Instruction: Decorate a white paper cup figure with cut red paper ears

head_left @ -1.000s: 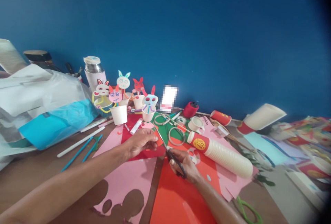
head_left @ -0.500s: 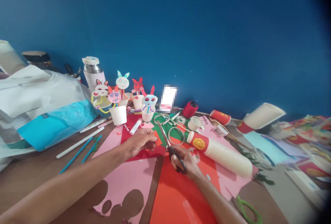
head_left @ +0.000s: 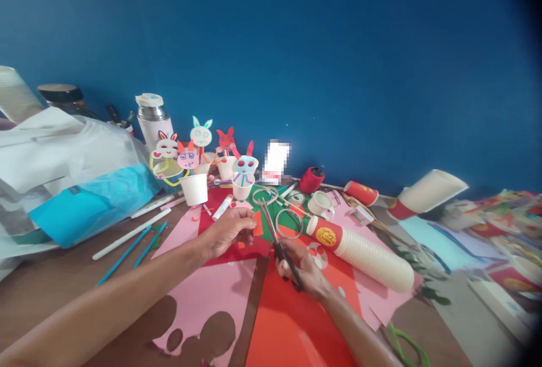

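Between its thumb and fingers, my left hand pinches a small orange-red paper piece. My right hand is closed on the black handles of a pair of scissors, whose blades point up and away, slightly parted, just right of the paper piece. Under both hands lie sheets of coloured paper: dark red, pink with round holes cut out, and a large orange-red sheet. A small orange scrap shows below my left fingers.
Paper cups with animal-faced figures stand behind my left hand. A stack of paper cups lies to the right, near a tape roll. A plastic bag and a flask are at the left. A blue wall rises behind.
The scissor blades have opened slightly, and my right hand has shifted a little left. The orange-red piece sits slightly differently in my left fingers. A small orange scrap now shows below them.
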Motion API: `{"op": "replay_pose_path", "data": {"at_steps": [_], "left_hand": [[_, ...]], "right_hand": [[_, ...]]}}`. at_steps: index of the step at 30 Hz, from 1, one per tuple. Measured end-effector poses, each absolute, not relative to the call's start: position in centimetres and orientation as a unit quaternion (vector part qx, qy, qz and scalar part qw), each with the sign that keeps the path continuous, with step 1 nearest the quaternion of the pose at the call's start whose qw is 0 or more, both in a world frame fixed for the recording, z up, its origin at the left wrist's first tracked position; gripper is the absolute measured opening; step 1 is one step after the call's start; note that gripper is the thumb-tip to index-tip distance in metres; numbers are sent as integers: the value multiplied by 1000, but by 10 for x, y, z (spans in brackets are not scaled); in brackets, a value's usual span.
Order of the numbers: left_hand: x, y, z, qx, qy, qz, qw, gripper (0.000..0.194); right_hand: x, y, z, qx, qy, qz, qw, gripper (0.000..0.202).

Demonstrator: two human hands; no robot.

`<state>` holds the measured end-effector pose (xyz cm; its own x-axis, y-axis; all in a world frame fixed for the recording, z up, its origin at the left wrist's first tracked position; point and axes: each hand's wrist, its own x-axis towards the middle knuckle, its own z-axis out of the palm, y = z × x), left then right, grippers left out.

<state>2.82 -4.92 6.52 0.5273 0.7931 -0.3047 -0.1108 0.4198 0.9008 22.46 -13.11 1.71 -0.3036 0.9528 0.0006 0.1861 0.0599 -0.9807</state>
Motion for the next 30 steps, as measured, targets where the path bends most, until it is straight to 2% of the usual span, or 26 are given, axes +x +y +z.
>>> {"op": "replay_pose_path", "data": {"at_steps": [12, 30], "left_hand": [[31, -54, 59, 427, 356, 312, 771, 13], [32, -57, 64, 453, 359, 302, 758, 15]], "right_hand": [[217, -134, 20, -460, -635, 496, 373, 42], [213, -135, 20, -434, -605, 545, 385, 42]]}}
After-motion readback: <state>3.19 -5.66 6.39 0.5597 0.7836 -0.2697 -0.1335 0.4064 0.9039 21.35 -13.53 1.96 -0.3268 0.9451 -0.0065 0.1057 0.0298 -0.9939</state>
